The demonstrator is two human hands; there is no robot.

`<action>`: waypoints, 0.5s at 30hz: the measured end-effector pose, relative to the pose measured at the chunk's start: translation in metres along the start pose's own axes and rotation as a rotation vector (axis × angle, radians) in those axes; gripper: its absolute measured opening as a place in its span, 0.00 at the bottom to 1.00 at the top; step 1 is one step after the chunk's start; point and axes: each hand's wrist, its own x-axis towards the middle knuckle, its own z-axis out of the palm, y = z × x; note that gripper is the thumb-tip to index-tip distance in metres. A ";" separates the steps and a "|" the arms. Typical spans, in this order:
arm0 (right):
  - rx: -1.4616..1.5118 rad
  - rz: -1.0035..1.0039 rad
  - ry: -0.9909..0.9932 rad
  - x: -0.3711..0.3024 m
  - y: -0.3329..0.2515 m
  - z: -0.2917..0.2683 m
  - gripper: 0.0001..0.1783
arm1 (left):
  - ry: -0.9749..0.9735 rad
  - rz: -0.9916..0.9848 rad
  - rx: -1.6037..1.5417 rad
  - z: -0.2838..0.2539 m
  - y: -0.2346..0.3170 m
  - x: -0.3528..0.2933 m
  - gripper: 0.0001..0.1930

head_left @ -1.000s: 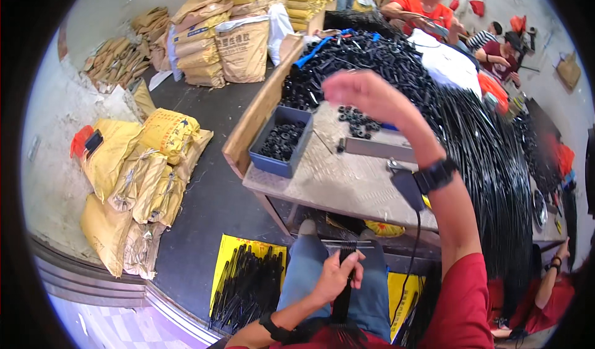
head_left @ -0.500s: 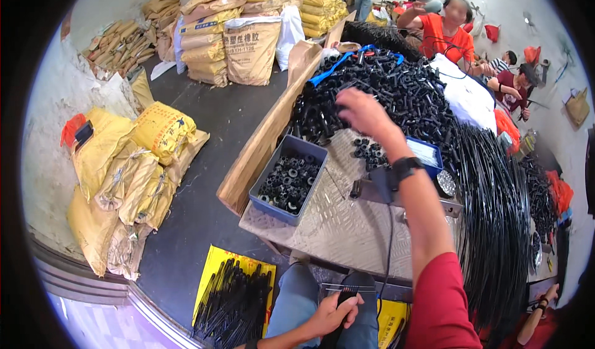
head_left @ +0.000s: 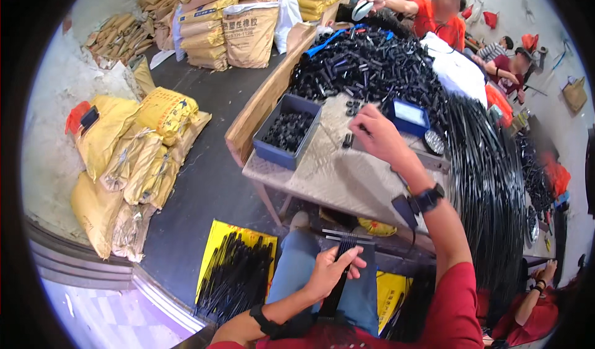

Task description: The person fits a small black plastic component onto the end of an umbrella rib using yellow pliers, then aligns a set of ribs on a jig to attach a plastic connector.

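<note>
Over my lap, my left hand [head_left: 334, 269] is closed round a bundle of thin black rods [head_left: 347, 245]. Thin pale strips [head_left: 331, 232] lie crosswise by the rods' upper ends. My right hand [head_left: 377, 135] is above the table [head_left: 334, 163], fingers pinched together. A dark bit shows at its fingertips, too small to name. Close by on the tabletop are a few small black ring-like parts [head_left: 352, 108] and a short black piece [head_left: 347, 141]. A large heap of black tubular parts [head_left: 365, 64] covers the table's far side.
A blue-grey bin [head_left: 273, 157] of small black parts stands by a wooden board [head_left: 263, 110] at left. Right of my hand are a blue box [head_left: 410, 126] and long black rods [head_left: 486, 206]. More rods [head_left: 232, 281] lie on yellow sacking. A person [head_left: 434, 23] works opposite.
My right hand has come back from the heap toward me, over the near tabletop, its fingers now pinched. My left hand keeps its hold on the rods. The person opposite has raised a pale object.
</note>
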 end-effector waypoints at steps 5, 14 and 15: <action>-0.463 -0.022 -0.321 0.001 -0.002 0.032 0.05 | 0.055 0.088 -0.011 0.005 0.003 -0.016 0.13; 0.386 0.374 0.049 -0.075 -0.081 -0.021 0.14 | -0.011 0.205 -0.154 0.009 -0.007 -0.023 0.13; 0.489 0.508 0.050 -0.089 -0.097 -0.035 0.13 | -0.015 0.183 -0.156 0.011 -0.008 -0.024 0.13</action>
